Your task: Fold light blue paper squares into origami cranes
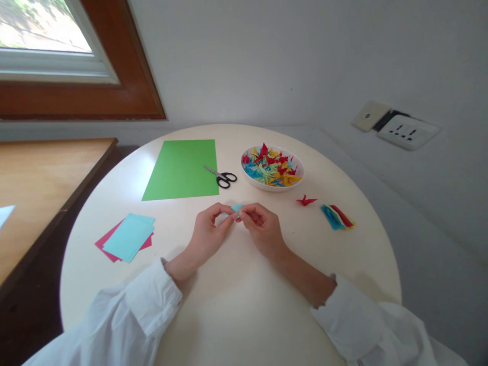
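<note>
Both hands meet over the middle of a round cream table [229,315]. My left hand [208,231] and my right hand [261,226] each pinch one side of a small light blue folded paper [237,208], held just above the tabletop. The fingers of both hands are curled closed around it. Most of the paper is hidden by my fingertips. White sleeves cover both forearms.
A green sheet [183,169] lies at the back left with black scissors [222,176] beside it. A white bowl [272,184] holds several coloured folded cranes. A red crane [306,201] and small coloured paper strips [337,217] lie right. Blue and pink sheets [127,237] lie left.
</note>
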{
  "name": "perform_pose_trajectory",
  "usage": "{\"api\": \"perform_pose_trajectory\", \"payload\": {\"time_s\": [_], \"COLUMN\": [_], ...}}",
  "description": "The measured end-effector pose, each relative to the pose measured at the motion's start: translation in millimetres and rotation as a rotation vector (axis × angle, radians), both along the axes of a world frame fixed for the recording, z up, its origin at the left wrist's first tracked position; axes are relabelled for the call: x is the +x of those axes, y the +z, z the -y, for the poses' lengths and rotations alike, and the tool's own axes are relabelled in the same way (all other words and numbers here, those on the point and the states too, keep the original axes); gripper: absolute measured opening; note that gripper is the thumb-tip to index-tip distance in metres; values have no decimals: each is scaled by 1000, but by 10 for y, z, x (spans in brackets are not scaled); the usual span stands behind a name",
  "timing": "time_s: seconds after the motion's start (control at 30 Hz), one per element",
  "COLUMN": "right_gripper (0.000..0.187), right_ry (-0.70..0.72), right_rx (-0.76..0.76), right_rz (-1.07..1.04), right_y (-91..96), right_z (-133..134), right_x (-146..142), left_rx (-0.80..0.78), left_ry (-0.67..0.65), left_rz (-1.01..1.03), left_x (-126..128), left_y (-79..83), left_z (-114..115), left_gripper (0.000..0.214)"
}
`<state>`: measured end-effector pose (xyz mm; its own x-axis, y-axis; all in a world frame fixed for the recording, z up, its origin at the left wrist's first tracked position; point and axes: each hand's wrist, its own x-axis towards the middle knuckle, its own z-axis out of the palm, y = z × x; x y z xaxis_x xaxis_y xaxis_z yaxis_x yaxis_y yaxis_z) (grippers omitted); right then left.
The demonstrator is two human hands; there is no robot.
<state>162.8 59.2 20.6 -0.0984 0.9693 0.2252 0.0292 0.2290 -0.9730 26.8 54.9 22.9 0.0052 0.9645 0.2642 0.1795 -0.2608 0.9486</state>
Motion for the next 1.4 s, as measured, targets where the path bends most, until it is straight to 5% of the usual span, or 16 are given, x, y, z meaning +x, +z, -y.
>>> {"api": "perform_pose_trajectory", "payload": {"time_s": [1.4], "right_gripper": [15], "right_ry": [-56], "right_rx": [-18], "right_rz": [-38], "right_y": [33], "right_z": [32], "right_x": [-6], "left_rx": [-17], "left_ry": [-28], "left_rz": [83], "left_x": [18], "left_y": [47], "left_z": [14], "left_gripper": [17]}}
